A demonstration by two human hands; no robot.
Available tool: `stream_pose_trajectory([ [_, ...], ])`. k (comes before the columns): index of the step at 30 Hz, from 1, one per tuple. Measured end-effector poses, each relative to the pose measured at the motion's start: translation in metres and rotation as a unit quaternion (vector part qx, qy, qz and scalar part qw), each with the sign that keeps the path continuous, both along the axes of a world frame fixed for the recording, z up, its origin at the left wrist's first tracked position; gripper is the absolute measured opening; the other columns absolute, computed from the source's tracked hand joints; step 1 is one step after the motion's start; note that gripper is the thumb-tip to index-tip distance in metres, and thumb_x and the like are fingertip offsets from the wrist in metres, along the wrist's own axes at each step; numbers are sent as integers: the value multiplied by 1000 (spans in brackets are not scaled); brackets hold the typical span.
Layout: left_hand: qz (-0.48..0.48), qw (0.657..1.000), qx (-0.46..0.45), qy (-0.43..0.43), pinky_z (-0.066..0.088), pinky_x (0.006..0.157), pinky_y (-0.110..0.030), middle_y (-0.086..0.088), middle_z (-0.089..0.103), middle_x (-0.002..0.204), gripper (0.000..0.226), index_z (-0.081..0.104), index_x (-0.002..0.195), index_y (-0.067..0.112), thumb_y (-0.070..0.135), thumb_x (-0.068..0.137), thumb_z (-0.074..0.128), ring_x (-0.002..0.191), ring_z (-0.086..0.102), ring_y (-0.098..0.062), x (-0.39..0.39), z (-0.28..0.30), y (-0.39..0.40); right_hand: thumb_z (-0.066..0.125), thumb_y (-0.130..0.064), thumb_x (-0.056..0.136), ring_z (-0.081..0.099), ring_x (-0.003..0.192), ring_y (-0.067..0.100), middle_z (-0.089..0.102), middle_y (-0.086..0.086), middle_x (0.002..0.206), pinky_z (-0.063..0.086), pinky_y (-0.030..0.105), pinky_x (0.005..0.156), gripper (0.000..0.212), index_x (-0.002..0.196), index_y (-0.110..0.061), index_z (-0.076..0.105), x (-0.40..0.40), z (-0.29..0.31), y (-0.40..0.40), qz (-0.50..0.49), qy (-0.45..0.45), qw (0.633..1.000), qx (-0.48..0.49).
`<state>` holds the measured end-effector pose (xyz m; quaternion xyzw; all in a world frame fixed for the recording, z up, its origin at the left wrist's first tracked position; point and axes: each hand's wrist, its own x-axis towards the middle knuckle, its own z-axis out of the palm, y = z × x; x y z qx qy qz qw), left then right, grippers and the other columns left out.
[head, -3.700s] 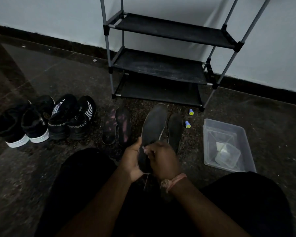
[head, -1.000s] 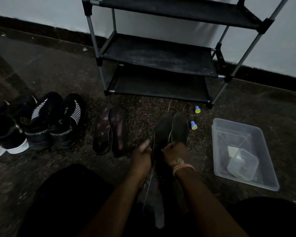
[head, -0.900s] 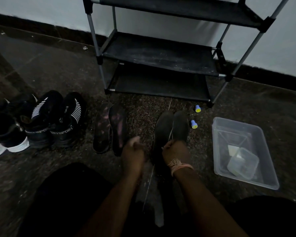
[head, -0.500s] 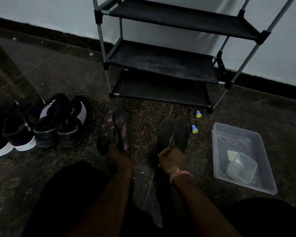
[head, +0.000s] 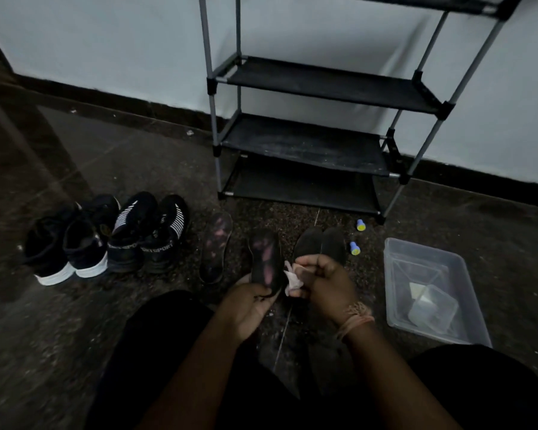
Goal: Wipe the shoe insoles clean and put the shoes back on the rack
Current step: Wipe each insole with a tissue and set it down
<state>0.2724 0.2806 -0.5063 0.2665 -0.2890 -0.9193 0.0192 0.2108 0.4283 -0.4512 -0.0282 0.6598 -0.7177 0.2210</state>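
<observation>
My left hand holds a dark insole with pink worn patches by its heel end, lifted off the floor. My right hand grips a small pale cloth right beside that insole. A matching pink-patched insole lies on the floor to the left. Two plain dark insoles lie side by side behind my right hand. Two pairs of black shoes stand at the left: one with white stripes, one with white soles. The black shoe rack stands ahead with bare shelves.
A clear plastic tub with a small clear container inside sits on the floor at the right. Two small blue and yellow caps lie near the rack's front right leg. The dark speckled floor meets a pale wall behind the rack.
My left hand has picked up the right pink-patched insole from the floor. My right hand left the dark insoles and now holds the cloth beside it. The view tilted upward.
</observation>
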Motion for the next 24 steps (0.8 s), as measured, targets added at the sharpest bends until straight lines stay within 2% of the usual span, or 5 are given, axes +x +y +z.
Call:
stream_pose_trajectory([
  [6, -72, 994, -40, 72, 56, 95, -44, -30, 56, 138, 69, 53, 134, -3, -19, 67, 52, 121, 61, -36, 28, 13, 6, 73, 14, 77, 69, 88, 0, 75, 1, 98, 54, 16, 78, 36, 109, -3, 71, 28, 14, 25, 59, 145, 986, 64],
  [11, -160, 973, -43, 160, 49, 103, -42, -22, 50, 149, 84, 43, 150, 11, -25, 75, 36, 135, 50, -35, 41, 27, 19, 75, -5, 80, 69, 96, 10, 73, -3, 100, 55, 29, 90, 27, 102, -21, 72, 36, 9, 26, 54, 257, 952, 159],
  [19, -176, 967, 60, 175, 50, 97, -40, -25, 57, 130, 65, 50, 137, -7, -8, 72, 50, 116, 59, -32, 46, 32, 28, 79, -19, 82, 68, 80, -2, 74, -14, 85, 55, 20, 76, 11, 92, -22, 75, 43, 1, 20, 23, 315, 922, 225],
  [22, -152, 976, 86, 130, 44, 103, -45, -26, 61, 120, 39, 64, 118, -9, 13, 89, 50, 108, 62, -35, 42, 28, 30, 77, -14, 80, 66, 75, 0, 72, -10, 79, 50, 15, 70, 8, 85, -20, 74, 50, 0, 14, 51, 320, 918, 230],
  [24, -121, 982, 115, 92, 43, 107, -46, -26, 63, 124, 46, 65, 123, -6, 31, 101, 48, 112, 63, -35, 39, 23, 32, 77, -14, 79, 64, 76, 4, 69, -6, 81, 49, 16, 71, 8, 83, -19, 72, 52, 0, 10, 56, 334, 912, 233],
])
